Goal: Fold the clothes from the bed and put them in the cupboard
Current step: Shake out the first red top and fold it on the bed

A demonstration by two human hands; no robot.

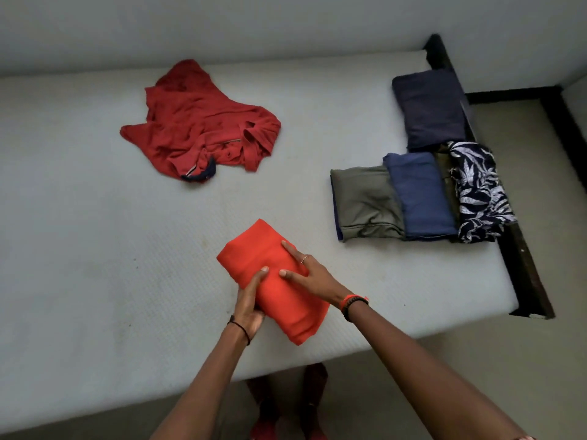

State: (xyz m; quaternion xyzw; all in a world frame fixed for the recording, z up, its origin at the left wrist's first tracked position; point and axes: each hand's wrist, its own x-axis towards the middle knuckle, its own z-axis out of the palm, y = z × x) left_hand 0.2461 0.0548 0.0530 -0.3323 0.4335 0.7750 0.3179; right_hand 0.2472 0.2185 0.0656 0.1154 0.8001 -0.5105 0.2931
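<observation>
- The orange cloth (286, 309) lies folded near the front edge of the bed (95, 249), a bit right of the middle.
- The left hand (249, 304) grips its near side, with the thumb on top and the fingers curled round the fold. The right hand (313, 274) lies flat on top with straight fingers and presses it down.
- The fold looks thick and puffy. If the flat hand lifts too soon, I think it may spring open.
- One corner is right by the front edge. A push that way could slide the cloth off onto the floor (476, 360).
- The red shirt (197, 131) is not folded yet. It lies in a heap near the back edge, well apart from the hands, so it is a long lean to reach.
- The folded clothes (422, 195) lie by the right edge, and the leafy one touches that edge. A bump could knock it off.
- I see no cupboard from here.
</observation>
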